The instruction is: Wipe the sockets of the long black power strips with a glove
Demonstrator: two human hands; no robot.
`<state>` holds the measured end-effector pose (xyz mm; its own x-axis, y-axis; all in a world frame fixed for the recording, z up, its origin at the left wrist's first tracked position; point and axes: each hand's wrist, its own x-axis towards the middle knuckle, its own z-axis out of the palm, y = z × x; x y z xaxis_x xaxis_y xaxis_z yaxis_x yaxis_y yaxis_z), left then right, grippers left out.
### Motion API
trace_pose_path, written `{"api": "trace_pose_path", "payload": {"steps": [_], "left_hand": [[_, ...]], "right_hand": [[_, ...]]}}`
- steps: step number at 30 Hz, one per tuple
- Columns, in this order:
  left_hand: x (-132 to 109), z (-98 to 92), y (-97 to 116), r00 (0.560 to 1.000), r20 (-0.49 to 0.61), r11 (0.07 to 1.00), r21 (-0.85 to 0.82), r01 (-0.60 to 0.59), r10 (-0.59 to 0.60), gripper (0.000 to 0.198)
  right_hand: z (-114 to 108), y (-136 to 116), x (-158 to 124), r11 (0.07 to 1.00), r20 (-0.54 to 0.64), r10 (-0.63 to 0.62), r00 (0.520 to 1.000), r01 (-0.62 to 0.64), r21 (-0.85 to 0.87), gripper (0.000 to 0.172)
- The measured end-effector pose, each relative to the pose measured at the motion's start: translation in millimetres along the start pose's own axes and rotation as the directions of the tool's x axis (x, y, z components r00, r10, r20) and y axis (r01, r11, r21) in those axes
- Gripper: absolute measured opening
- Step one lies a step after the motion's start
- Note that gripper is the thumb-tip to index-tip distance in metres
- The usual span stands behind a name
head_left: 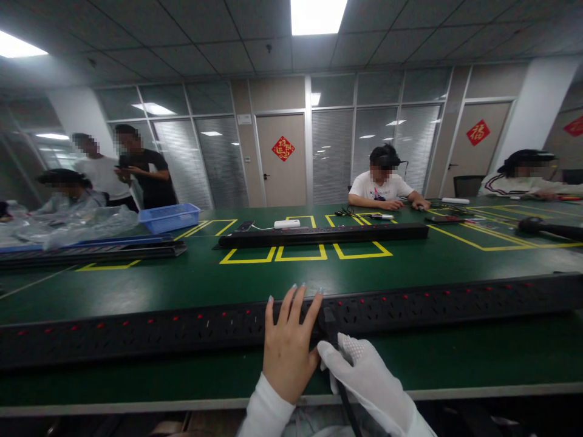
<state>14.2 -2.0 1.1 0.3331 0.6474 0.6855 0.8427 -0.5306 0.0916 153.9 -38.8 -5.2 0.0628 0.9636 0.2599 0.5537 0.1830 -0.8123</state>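
A long black power strip (136, 331) with red switches lies across the near edge of the green table (182, 279). My bare left hand (289, 346) rests on top of the strip, fingers stretched out flat. My right hand (364, 379) wears a white glove and is closed around a thin black tool (331, 325), whose tip touches the strip just right of my left fingers. The tool's lower part runs down under the glove.
A second black power strip (323, 235) lies mid-table on yellow floor-tape outlines. A blue tray (169, 217) and clear plastic bags (77, 224) sit far left. Several people sit or stand at the table's far side.
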Motion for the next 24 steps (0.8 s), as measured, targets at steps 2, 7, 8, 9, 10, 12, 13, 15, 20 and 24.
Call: {"api": "trace_pose_path", "payload": {"steps": [2,7,8,9,10,12,13,15,20,24], "left_hand": [[0.1,-0.3,0.1,1.0,-0.002,1.0,0.008,-0.002,0.002,0.067],[0.3,-0.3,-0.1,1.0,-0.007,1.0,0.023,-0.002,0.002,0.066],[0.2,0.0,-0.2,1.0,-0.008,1.0,0.024,-0.003,0.003,0.066],[0.1,0.3,-0.4,1.0,-0.008,1.0,0.026,-0.004,0.004,0.067],[-0.1,0.6,-0.6,1.0,-0.006,1.0,0.027,-0.005,0.005,0.067],[-0.4,1.1,-0.8,1.0,-0.006,1.0,0.028,-0.006,0.006,0.066],[-0.6,1.2,-0.8,1.0,-0.005,1.0,0.028,-0.006,0.006,0.065],[-0.8,1.1,-0.7,1.0,-0.008,1.0,0.026,-0.005,0.005,0.065],[-0.6,0.6,-0.8,1.0,-0.016,0.999,0.037,-0.015,0.015,0.065],[-0.3,1.2,-1.2,1.0,-0.026,0.999,0.038,-0.016,0.017,0.067]], "right_hand": [[-2.7,-1.4,-0.3,0.999,0.032,-0.033,0.999,0.033,0.008,0.03],[-5.8,-4.8,-1.0,0.996,0.08,-0.06,0.995,0.055,0.064,0.031],[-5.2,-4.0,-0.9,0.997,0.069,-0.049,0.996,0.044,0.069,0.032],[-4.2,-2.6,-0.6,0.997,0.052,-0.033,0.998,0.029,0.072,0.035],[-3.0,-0.9,-0.2,0.997,0.035,-0.015,0.999,0.013,0.076,0.037],[-0.7,2.7,0.8,0.995,-0.001,0.021,1.0,-0.021,0.094,0.039],[0.2,4.3,1.3,0.993,-0.015,0.037,0.999,-0.035,0.109,0.039],[1.6,6.7,1.9,0.988,-0.031,0.062,0.998,-0.057,0.141,0.04],[3.7,8.2,2.5,0.979,-0.018,0.066,0.998,-0.062,0.196,0.042],[3.9,5.9,2.6,0.975,-0.016,0.062,0.998,-0.057,0.214,0.041]]}}
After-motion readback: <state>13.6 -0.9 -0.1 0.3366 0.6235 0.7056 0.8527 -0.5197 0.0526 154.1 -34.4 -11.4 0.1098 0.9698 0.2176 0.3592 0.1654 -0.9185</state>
